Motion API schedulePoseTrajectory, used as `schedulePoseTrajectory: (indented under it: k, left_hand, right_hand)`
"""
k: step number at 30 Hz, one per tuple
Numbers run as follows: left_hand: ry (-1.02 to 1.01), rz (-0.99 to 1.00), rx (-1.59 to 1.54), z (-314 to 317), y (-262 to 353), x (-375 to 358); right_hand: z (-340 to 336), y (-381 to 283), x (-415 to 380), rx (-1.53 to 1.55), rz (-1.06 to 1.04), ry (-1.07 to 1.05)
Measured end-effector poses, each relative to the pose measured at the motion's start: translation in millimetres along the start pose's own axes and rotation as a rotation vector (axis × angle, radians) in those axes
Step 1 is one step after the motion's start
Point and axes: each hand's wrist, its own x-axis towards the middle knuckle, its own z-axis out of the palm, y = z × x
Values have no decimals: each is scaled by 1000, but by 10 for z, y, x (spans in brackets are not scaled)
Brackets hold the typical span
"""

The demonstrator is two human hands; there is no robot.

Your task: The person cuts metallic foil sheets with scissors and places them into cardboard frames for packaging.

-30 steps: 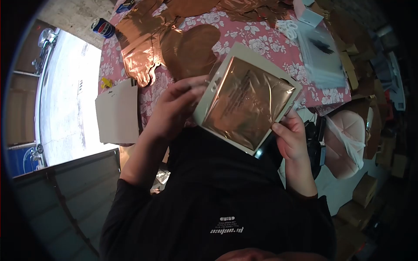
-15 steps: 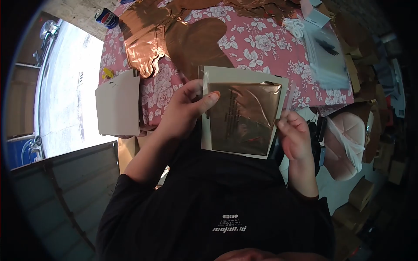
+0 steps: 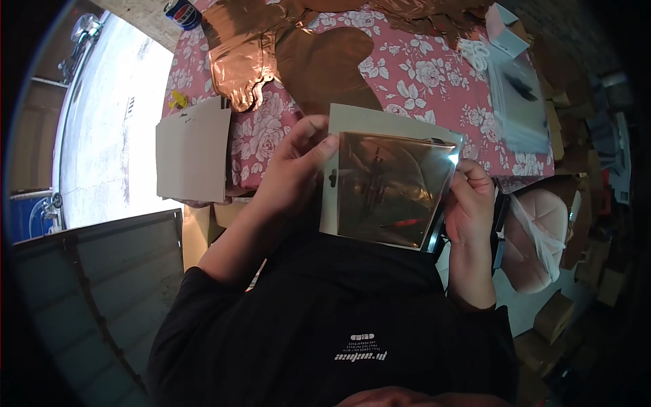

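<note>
In front of my chest is a pale card [image 3: 356, 117] with a folded bronze foil sheet [image 3: 386, 193] lying on it, apparently inside a clear plastic bag [image 3: 444, 203]. A small dark hang hole shows near the card's left edge. My left hand [image 3: 302, 152] grips that edge, its thumb on the front and its fingers partly hidden behind. At the other side, the fingers and thumb of my right hand [image 3: 469, 203] pinch the plastic edge near the upper right corner, where light glints.
On the floral tablecloth [image 3: 420, 74] lie bronze foil shapes [image 3: 325, 61], a stack of pale cards [image 3: 194, 152], clear plastic bags [image 3: 519, 108], white string [image 3: 473, 54] and a blue can [image 3: 182, 15]. A padded seat [image 3: 539, 230] stands at right, with cardboard boxes [image 3: 553, 315] below.
My left thumb has shifted from over the foil to the card's left edge, exposing the hang hole. My right hand has moved up along the plastic edge. The view has shifted slightly.
</note>
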Motion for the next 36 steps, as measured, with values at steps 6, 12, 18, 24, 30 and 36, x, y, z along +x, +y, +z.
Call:
schedulePoseTrajectory:
  k: [6, 12, 18, 24, 30, 36]
  left_hand:
    - [-112, 20, 142, -222, -93, 19]
    - [-63, 8, 130, -190, -87, -5]
    - [-98, -7, 282, -307, -108, -22]
    - [-101, 29, 139, -175, -53, -74]
    - [6, -48, 252, -76, 63, -32]
    - [-67, 66, 357, -124, 54, 16]
  right_hand:
    - [16, -80, 21, -48, 65, -74]
    - [81, -44, 14, -103, -19, -20]
    - [-68, 1, 22, -72, -28, -5]
    - [-250, 29, 4, -136, 44, -154]
    - [-361, 73, -38, -180, -6, -185]
    - [-291, 5, -67, -241, -44, -141]
